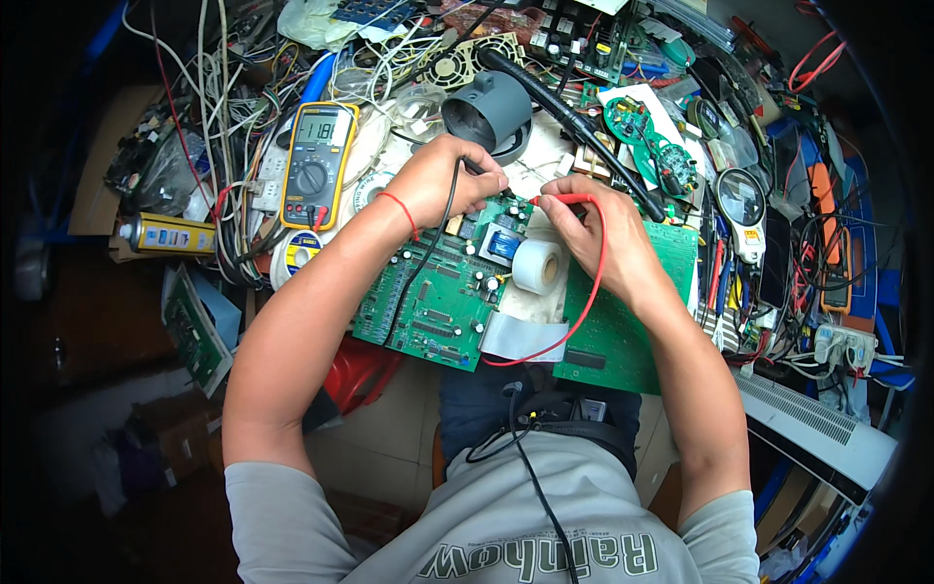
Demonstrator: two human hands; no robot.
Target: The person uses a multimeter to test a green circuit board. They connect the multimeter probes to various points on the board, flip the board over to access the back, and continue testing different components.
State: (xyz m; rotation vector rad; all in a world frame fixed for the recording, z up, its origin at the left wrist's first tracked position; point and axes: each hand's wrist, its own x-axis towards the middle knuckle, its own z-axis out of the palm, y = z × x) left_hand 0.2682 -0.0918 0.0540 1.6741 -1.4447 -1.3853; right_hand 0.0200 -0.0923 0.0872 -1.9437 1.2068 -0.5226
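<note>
My left hand (446, 179) grips a black test probe, its black lead running down along my forearm. My right hand (593, 226) pinches a red test probe (559, 200), and its red lead (590, 292) loops down past my wrist. Both probe tips meet the upper edge of a green circuit board (433, 302) lying in front of me. A blue relay-like block (503, 244) and a white roll of tape (538, 266) sit on that board between my hands. A yellow multimeter (318, 164) with a lit display lies left of my left hand.
A second green board (623, 331) lies under my right forearm. A grey fume-extractor nozzle (489, 112) on a black hose hangs above my hands. Tangled cables, round green boards (650, 146), a magnifier (741, 200), a spray can (165, 235) and a power strip (844, 343) crowd the bench.
</note>
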